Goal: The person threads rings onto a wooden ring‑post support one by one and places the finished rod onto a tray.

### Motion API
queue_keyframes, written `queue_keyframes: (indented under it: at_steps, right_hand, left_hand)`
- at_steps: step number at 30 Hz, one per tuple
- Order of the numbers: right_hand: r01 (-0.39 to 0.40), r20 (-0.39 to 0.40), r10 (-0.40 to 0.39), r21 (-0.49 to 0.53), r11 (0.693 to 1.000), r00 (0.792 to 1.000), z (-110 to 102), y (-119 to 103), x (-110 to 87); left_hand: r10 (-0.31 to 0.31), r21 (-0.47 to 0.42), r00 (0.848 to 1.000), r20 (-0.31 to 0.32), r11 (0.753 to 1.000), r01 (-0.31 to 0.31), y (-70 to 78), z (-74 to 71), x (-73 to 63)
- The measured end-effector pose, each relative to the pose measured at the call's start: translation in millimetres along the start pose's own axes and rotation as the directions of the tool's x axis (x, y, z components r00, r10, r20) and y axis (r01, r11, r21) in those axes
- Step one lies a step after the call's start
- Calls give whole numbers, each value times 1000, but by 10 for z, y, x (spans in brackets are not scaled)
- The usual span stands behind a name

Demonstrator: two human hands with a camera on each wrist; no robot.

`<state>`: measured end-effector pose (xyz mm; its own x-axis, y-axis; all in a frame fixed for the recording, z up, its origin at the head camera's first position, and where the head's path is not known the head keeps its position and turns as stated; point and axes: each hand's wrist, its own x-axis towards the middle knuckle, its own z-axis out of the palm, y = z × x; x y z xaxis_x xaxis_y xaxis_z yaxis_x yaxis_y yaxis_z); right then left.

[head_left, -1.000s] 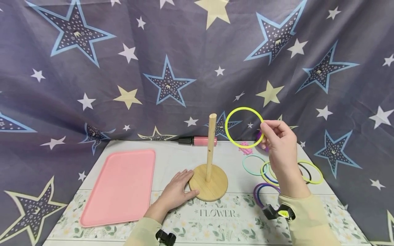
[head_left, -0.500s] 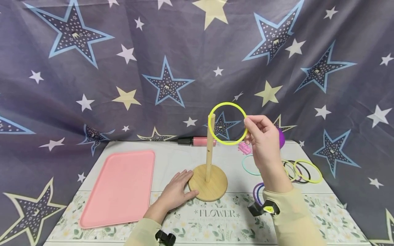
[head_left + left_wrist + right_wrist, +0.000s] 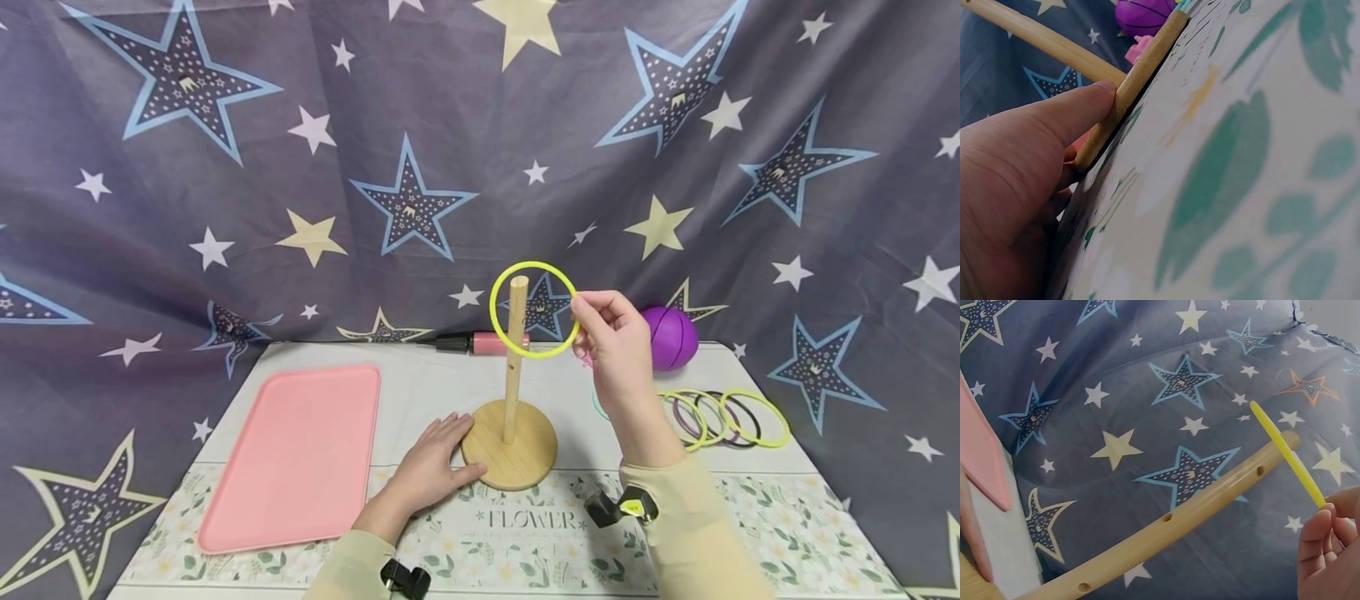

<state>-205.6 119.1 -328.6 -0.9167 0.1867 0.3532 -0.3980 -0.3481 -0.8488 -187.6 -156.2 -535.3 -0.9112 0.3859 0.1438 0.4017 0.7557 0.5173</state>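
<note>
A wooden post (image 3: 514, 367) stands upright on a round wooden base (image 3: 531, 454). My left hand (image 3: 427, 467) rests at the base's left side, fingers stretched along the rim. In the left wrist view its thumb (image 3: 1088, 106) presses the base edge. My right hand (image 3: 618, 358) pinches a thin yellow ring (image 3: 492, 308) between thumb and fingers. In the head view the post's top shows inside the ring, and the ring's lower edge crosses in front of the post. Seen edge-on in the right wrist view, the yellow ring (image 3: 1285, 450) crosses the post (image 3: 1210, 497) just below its tip.
A pink tray (image 3: 292, 458) lies at the left. Several thin rings (image 3: 757, 417) overlap at the right, behind them a purple ball (image 3: 670, 339). A pink-and-black pump-like tube (image 3: 489, 342) lies at the back, by the starry cloth (image 3: 420, 100).
My right hand has carried the yellow ring leftward from right of the post to its top, rising slightly and then lowering. The left hand stays at the base.
</note>
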Motion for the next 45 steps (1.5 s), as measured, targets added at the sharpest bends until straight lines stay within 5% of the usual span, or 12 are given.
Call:
queue_keyframes:
  at_steps: [22, 45]
  right_hand:
    - [-125, -30, 123, -85, 988, 992, -95, 547, -97]
    - [-294, -108, 280, -165, 941, 954, -398, 1122, -345]
  left_hand:
    - [11, 7, 1000, -6, 1000, -11, 14, 2, 3]
    - [10, 29, 1000, 4, 1000, -11, 13, -3, 19]
